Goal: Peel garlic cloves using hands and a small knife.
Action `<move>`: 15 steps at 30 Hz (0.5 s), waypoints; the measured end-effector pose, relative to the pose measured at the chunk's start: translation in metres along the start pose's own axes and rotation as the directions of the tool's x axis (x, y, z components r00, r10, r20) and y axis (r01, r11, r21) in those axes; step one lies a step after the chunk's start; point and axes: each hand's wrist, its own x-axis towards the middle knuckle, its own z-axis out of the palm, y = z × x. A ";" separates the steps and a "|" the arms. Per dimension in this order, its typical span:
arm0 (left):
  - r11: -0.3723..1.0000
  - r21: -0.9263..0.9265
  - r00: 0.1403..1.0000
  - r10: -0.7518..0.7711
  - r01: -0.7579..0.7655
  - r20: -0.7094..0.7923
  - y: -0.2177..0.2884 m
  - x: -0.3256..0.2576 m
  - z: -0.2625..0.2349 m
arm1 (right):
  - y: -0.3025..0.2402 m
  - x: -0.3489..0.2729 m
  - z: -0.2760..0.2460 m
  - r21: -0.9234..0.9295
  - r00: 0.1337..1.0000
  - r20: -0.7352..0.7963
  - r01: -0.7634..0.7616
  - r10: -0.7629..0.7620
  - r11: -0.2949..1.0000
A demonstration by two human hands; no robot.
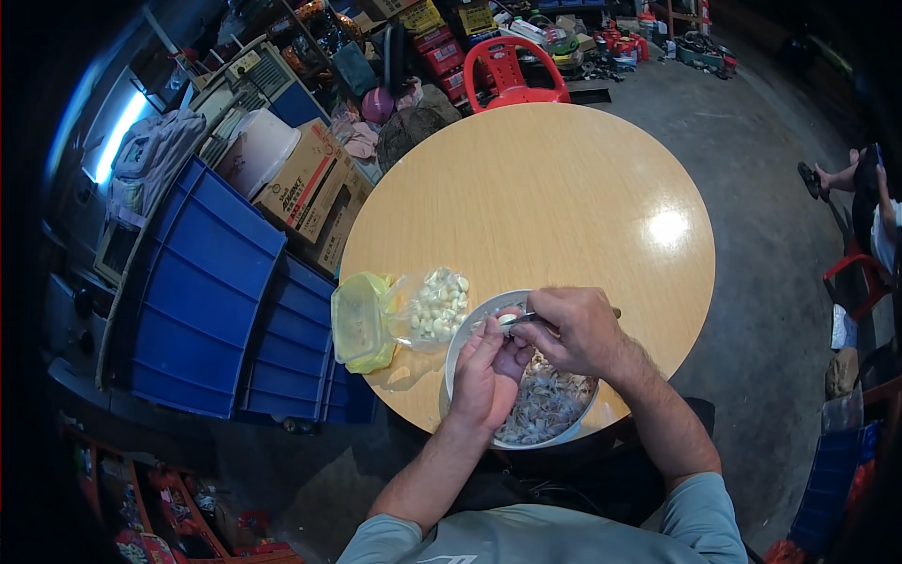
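Observation:
Above a wide white bowl, my left hand pinches a pale garlic clove between thumb and fingers. A small knife is gripped in my right hand, its blade against the clove and its handle end showing behind the hand. Loose papery garlic skins fill much of the bowl; my hands hide its far part. To the left, peeled garlic cloves lie in a clear plastic bag. Beside that stands a clear plastic tub with a yellow bag around it.
The round wooden table has a red plastic chair at its far side. Blue panels and cardboard boxes crowd its left. A person sits at the far right. Crates and clutter line the back.

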 end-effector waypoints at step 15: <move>1.000 -0.031 0.993 -0.002 -0.002 -0.115 0.011 0.011 -0.016 | 0.000 -0.003 0.001 0.045 0.995 0.101 -0.023 0.018 0.999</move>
